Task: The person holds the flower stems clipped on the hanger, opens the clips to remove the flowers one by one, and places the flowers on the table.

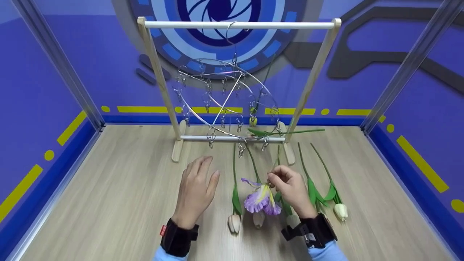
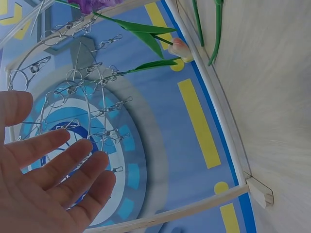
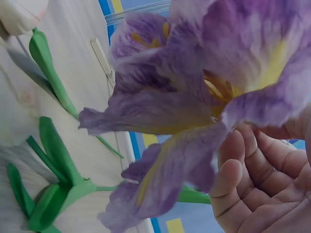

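Observation:
My right hand (image 1: 291, 188) pinches a purple-and-yellow iris (image 1: 258, 199) just behind its bloom, above the table. Up close in the right wrist view, the iris petals (image 3: 180, 102) cover part of the right hand (image 3: 267, 179). My left hand (image 1: 195, 190) holds nothing; its fingers are extended and spread in the left wrist view. Beyond both hands, a metal clip hanger (image 1: 226, 103) hangs tilted from a rack (image 1: 239, 25). A tulip (image 1: 253, 121) hangs head down at its right side. Another green stem (image 1: 304, 131) stretches sideways near the hanger's lower edge.
Several pale tulips lie on the wooden table (image 1: 119, 188), among them one left of the iris (image 1: 234, 224) and one at far right (image 1: 340, 212). Rack feet (image 1: 177, 151) stand on the table. Blue-purple panels (image 1: 47, 90) enclose the back and sides.

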Motion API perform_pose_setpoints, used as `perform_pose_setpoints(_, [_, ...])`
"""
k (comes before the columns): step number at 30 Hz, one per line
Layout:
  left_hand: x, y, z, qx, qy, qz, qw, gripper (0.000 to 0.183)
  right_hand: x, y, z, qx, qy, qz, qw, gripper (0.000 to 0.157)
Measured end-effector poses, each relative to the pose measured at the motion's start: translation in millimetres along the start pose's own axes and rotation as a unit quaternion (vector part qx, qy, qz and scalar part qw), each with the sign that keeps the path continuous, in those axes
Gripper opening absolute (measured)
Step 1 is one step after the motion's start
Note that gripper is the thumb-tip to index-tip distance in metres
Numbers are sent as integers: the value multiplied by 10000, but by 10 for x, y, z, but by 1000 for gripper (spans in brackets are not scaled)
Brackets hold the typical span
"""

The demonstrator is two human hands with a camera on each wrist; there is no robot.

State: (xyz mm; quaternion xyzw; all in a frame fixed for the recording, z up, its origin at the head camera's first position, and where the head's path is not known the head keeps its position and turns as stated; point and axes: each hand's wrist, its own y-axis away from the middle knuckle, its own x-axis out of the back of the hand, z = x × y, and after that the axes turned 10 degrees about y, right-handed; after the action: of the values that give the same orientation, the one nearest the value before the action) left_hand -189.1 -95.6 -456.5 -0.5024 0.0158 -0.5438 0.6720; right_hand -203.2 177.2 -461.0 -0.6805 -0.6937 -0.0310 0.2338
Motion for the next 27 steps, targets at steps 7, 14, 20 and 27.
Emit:
perform_pose_setpoints(7, [-3, -6, -14, 25, 70, 9, 10000, 38, -70, 6, -3, -395, -222, -14, 9990, 6])
perform_pose_setpoints(14, [28, -1, -39, 9, 50, 40, 10000, 37, -200, 8, 21, -851, -370, -273, 9953, 7])
perform_pose_setpoints(20, [31, -10, -41, 74, 31, 33, 10000, 38, -266, -4, 68, -1089, -662, -393, 9911, 8])
perform_pose_setpoints(27, [32, 9, -81, 272, 32, 8, 9996, 38, -298, -60, 79, -1115, -638, -805, 9884, 11])
